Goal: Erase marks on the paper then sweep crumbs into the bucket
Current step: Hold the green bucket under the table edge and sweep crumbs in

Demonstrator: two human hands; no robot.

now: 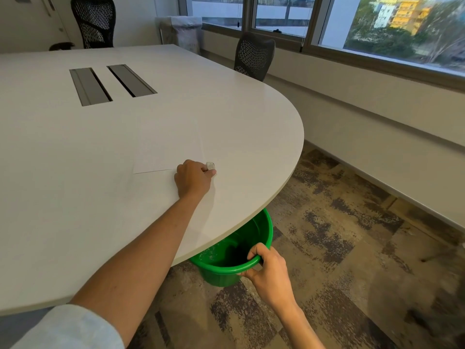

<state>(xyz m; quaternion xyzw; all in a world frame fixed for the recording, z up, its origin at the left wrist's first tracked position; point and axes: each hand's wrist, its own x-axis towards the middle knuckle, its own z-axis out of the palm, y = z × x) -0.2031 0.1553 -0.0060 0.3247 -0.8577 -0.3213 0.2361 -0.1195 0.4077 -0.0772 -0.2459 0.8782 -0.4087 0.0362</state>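
A white sheet of paper (168, 144) lies flat on the white table (75, 172), near its rounded end. At the paper's near right corner my left hand (192, 178) pinches a small white eraser (210, 165) between thumb and fingers. A green bucket (226, 273) hangs just below the table's edge, partly hidden under it, with pale crumbs on its inner wall. My right hand (266, 267) grips the bucket's near rim, fingers curled over it. No marks show on the paper from here.
Two grey cable hatches (110, 83) sit in the table's middle. Black mesh chairs stand at the far end (94, 21) and by the window side (254, 55). A lined bin (181, 31) is in the corner. Patterned carpet (352, 248) lies to the right.
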